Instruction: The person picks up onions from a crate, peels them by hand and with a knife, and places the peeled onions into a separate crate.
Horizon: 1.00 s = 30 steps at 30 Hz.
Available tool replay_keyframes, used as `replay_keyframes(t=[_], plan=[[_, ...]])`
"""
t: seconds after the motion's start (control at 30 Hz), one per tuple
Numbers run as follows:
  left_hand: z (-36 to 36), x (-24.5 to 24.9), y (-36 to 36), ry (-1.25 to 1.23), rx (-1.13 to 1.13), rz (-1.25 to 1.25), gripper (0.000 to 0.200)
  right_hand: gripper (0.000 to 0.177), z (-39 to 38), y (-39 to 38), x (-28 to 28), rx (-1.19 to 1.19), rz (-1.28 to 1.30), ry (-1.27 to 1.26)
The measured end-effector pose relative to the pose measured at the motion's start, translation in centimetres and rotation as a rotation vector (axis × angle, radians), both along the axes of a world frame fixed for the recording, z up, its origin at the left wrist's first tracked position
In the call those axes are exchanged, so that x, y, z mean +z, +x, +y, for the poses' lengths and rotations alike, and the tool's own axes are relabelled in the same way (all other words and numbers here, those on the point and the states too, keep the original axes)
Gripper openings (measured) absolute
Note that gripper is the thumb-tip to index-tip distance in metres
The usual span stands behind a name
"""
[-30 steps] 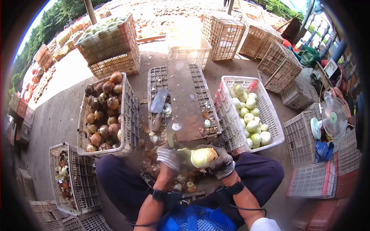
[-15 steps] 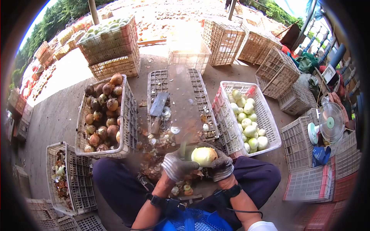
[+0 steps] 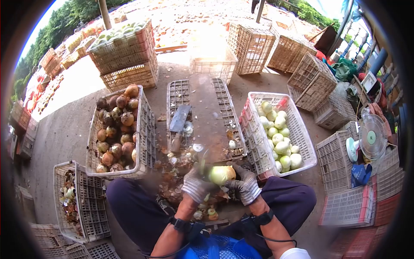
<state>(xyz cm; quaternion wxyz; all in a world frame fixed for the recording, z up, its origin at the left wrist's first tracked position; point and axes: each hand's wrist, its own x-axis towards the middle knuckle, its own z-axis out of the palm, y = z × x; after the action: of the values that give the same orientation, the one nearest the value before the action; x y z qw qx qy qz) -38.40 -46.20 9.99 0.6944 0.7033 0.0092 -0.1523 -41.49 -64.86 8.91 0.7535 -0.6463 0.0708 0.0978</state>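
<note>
Onion (image 3: 221, 175) sits in the right hand (image 3: 246, 184), left hand (image 3: 196, 185) seemingly touching it.

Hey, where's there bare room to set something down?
Mostly bare: the brown board between the left grid strip and right grid strip; and the grey floor left of the brown-onion crate. Crowded: the left grid strip, with a knife; between the left hand and right hand, where an onion is held; and the ground below, strewn with peel scraps.
</note>
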Motion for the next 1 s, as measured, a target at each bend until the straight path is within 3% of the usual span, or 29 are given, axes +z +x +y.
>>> replay_keyframes(t=[0.07,0.13,0.2,0.3,0.4,0.77,0.87,1.0], plan=[[-0.7,-3.4,0.2,0.211,-0.038,-0.227,0.055,0.074,0.5,0.3,1.1,0.031,-0.075,-0.267],[-1.1,-3.5,0.1,0.358,-0.066,-0.433,0.049,0.076,1.0,0.5,1.4,0.056,-0.155,-0.566],[-1.1,-2.8,0.0,0.44,-0.078,-0.625,0.036,0.08,1.1,0.5,0.6,0.048,-0.117,-0.456],[-1.1,-2.4,-0.1,0.499,-0.099,-0.68,0.036,0.08,1.5,0.4,1.0,0.026,-0.053,-0.114],[-1.2,-2.6,-0.3,0.278,-0.08,-0.402,0.036,0.08,1.2,0.3,1.2,0.029,-0.026,-0.102],[-0.5,-3.0,-0.1,0.145,-0.023,-0.214,0.043,0.084,0.6,0.0,1.6,0.065,-0.007,-0.164],[-0.5,-1.6,-0.3,0.124,-0.005,-0.153,0.044,0.084,0.4,-0.1,1.4,0.057,-0.076,-0.293],[-0.5,-1.0,-0.3,0.045,0.021,-0.12,0.044,0.083,0.6,-0.2,2.1,0.041,-0.079,-0.241]])
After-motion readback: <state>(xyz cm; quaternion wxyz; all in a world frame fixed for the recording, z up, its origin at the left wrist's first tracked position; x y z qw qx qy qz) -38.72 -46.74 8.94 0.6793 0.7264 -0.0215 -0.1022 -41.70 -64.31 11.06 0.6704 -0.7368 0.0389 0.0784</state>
